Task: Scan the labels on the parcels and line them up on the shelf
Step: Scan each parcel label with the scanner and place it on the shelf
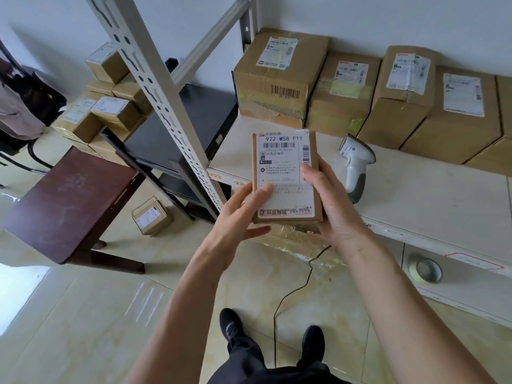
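Head view: both hands hold a small parcel (285, 176) label-up in front of the shelf (432, 195). The left hand (243, 217) grips its left edge, thumb lying on the label; the right hand (329, 206) wraps its right edge. A scanner (356, 164) lies on the shelf just right of the parcel, its cable (288, 295) trailing to the floor. Boxes (360, 95) line the shelf's back. A tape roll (425, 270) sits on the level below.

Bright, even daylight, soft shadows, sharp centre, wide-angle bending at edges.
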